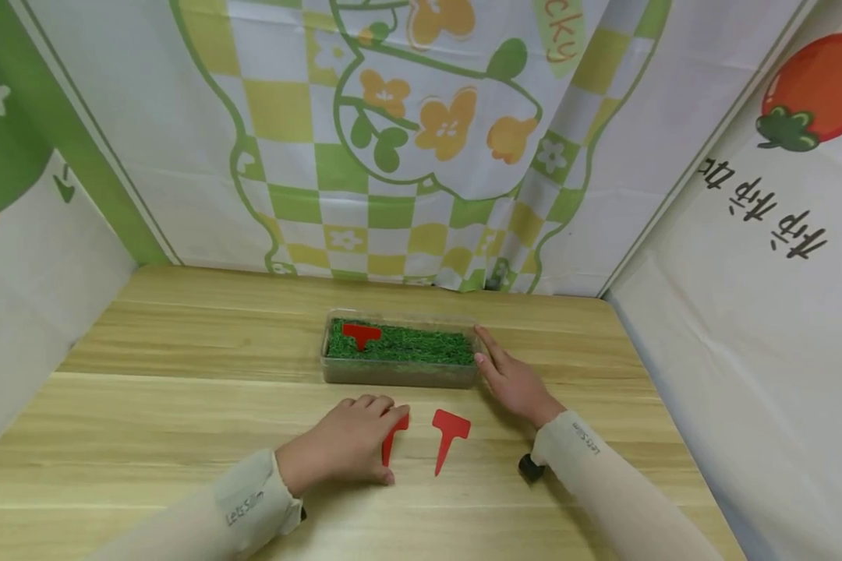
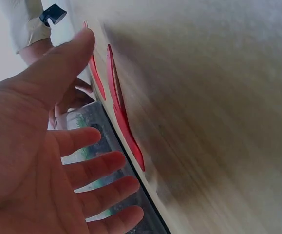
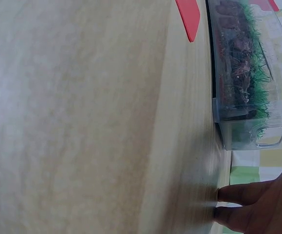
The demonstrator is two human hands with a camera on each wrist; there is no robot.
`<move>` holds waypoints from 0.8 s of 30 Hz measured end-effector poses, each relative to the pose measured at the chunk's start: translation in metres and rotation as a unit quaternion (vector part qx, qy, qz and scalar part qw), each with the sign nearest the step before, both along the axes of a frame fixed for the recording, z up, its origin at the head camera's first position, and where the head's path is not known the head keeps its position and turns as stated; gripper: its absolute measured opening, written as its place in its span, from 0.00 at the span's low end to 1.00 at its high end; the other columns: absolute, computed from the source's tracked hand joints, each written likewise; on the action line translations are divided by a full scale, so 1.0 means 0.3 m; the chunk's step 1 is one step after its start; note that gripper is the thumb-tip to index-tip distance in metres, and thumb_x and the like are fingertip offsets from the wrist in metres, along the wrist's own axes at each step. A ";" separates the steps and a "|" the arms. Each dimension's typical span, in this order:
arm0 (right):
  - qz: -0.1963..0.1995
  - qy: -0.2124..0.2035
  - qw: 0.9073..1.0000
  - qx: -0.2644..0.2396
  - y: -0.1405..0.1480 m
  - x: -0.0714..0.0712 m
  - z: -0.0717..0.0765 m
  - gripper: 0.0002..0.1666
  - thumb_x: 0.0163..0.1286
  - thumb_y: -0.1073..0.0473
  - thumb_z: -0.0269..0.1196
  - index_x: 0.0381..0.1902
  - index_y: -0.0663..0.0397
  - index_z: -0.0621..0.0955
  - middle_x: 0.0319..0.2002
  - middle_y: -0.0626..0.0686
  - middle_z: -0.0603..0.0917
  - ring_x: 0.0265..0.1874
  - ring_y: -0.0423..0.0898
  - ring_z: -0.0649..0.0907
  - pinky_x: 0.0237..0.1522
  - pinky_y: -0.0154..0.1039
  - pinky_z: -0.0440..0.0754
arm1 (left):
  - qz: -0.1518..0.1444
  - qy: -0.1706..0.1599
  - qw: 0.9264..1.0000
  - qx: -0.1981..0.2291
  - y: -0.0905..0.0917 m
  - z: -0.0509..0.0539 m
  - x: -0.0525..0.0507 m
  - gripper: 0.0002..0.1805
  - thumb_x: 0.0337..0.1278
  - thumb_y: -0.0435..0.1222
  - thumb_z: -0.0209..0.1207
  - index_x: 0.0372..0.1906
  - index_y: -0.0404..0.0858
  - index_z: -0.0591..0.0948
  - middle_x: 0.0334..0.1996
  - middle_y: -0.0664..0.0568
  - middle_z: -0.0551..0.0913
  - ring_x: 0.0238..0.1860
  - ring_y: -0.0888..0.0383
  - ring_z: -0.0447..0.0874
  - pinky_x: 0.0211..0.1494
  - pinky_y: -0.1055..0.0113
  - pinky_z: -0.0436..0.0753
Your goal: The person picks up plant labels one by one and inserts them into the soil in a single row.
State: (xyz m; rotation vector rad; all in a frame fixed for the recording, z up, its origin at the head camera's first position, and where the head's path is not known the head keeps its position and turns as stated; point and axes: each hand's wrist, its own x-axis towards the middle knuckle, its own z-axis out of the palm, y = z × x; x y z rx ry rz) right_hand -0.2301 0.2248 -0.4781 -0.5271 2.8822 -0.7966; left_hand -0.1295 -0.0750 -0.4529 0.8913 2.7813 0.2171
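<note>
A clear plastic box [image 1: 400, 374] filled with green artificial grass [image 1: 421, 344] sits on the table. One red T-shaped plant label [image 1: 362, 333] stands in the grass near its left end. My left hand [image 1: 344, 440] hovers over a second red plant label [image 1: 390, 442] lying on the table, partly hidden by the fingers. In the left wrist view, its thumb and fingers are spread, apart from that label [image 2: 123, 122]. A third red label [image 1: 451, 436] lies to the right. My right hand [image 1: 515, 383] is at the box's right end, fingers extended.
A patterned curtain [image 1: 295, 140] hangs behind the wooden table [image 1: 182, 343], with a printed wall covering [image 1: 765, 257] on the right. A black device [image 1: 531, 467] is at the right wrist.
</note>
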 end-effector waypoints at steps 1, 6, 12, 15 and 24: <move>-0.001 0.000 1.000 0.000 0.000 -0.001 -0.001 0.37 0.79 0.30 0.33 0.81 0.24 0.43 0.79 0.48 0.56 0.69 0.61 0.71 0.67 0.61 0.69 | 0.001 -0.003 1.000 -0.002 0.002 -0.002 -0.001 0.52 0.44 0.63 0.71 0.73 0.43 0.69 0.66 0.46 0.73 0.66 0.44 0.71 0.66 0.45 0.73; -0.001 0.001 1.000 0.001 -0.002 -0.004 -0.005 0.37 0.79 0.30 0.33 0.81 0.24 0.43 0.78 0.49 0.57 0.69 0.61 0.72 0.66 0.62 0.70 | 0.003 -0.012 1.000 -0.007 0.007 -0.013 -0.007 0.48 0.47 0.61 0.71 0.72 0.45 0.70 0.65 0.47 0.74 0.65 0.44 0.72 0.65 0.44 0.74; 0.000 -0.001 1.000 0.001 -0.003 0.000 0.002 0.36 0.79 0.31 0.34 0.81 0.23 0.43 0.78 0.50 0.58 0.68 0.62 0.73 0.66 0.62 0.71 | 0.002 -0.001 1.000 -0.002 0.011 -0.015 -0.013 0.47 0.45 0.60 0.73 0.71 0.45 0.72 0.63 0.47 0.75 0.62 0.45 0.74 0.61 0.46 0.76; 0.001 0.001 1.000 0.003 -0.003 0.002 0.006 0.36 0.79 0.31 0.34 0.81 0.24 0.43 0.78 0.51 0.58 0.67 0.62 0.74 0.65 0.62 0.71 | 0.006 -0.004 1.000 0.003 0.013 -0.008 -0.013 0.47 0.44 0.58 0.74 0.70 0.45 0.72 0.64 0.47 0.74 0.63 0.45 0.73 0.61 0.46 0.76; -0.001 0.000 1.000 0.004 0.002 -0.002 -0.002 0.36 0.79 0.29 0.33 0.80 0.21 0.42 0.78 0.50 0.58 0.68 0.61 0.73 0.66 0.61 0.71 | 0.003 -0.019 1.000 0.022 0.020 -0.009 -0.021 0.45 0.41 0.55 0.77 0.68 0.47 0.75 0.55 0.50 0.75 0.57 0.49 0.73 0.60 0.49 0.76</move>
